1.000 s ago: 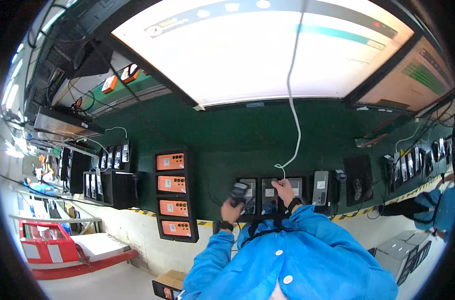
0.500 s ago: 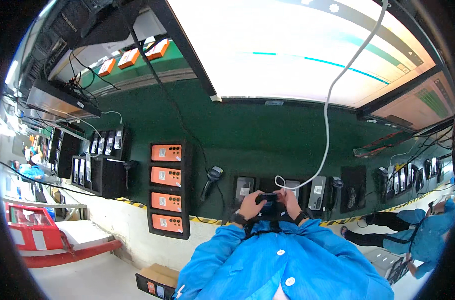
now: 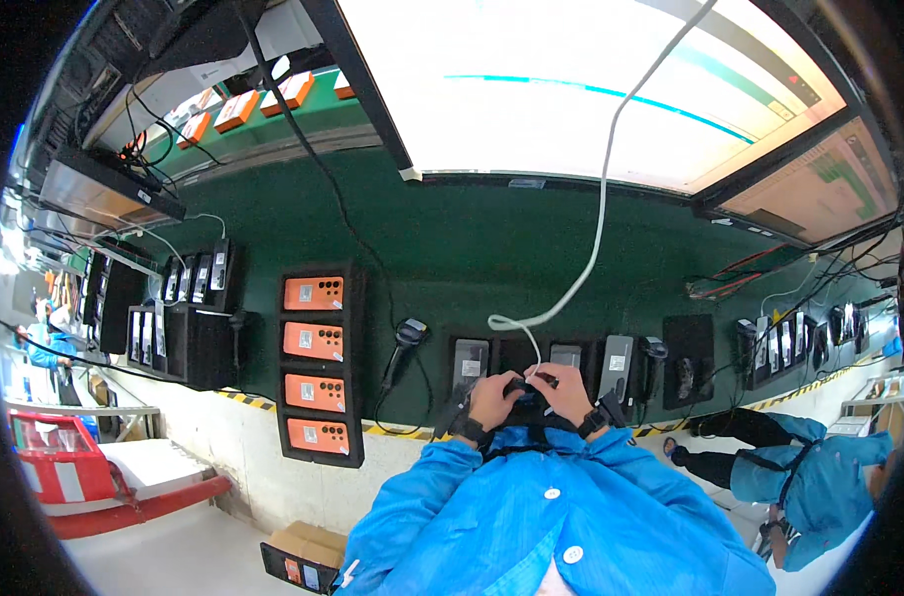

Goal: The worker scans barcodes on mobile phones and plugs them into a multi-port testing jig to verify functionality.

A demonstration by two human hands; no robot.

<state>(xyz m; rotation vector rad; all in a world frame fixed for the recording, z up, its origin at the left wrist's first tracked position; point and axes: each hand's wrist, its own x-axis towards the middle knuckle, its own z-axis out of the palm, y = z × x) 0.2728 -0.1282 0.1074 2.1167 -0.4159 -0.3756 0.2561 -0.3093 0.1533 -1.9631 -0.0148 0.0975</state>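
Note:
Close to my body at the bench's front edge, my left hand (image 3: 493, 400) is closed around one end of a dark phone (image 3: 525, 395). My right hand (image 3: 565, 394) is at the phone's other end, its fingers pinched together on the end of a white cable (image 3: 603, 214). The fingers mostly cover the phone and the cable tip, so I cannot tell if the plug is in. Just beyond my hands lies a black foam tray (image 3: 513, 353) with phones in it: a grey phone (image 3: 470, 363) to the left, another (image 3: 566, 356) behind my right hand, and a third (image 3: 616, 366) to the right.
An upright black tray (image 3: 318, 372) of orange phones stands left, with a handheld scanner (image 3: 402, 353) beside it. Another scanner (image 3: 653, 358) lies right, next to a dark mat (image 3: 688, 363) with a mouse. A large screen (image 3: 571, 99) fills the back. A co-worker (image 3: 799, 467) stands at right.
My hands have come closer together over the phone, which is tilted and more covered now. The cable's lower loop has swung left. The whole view has shifted slightly.

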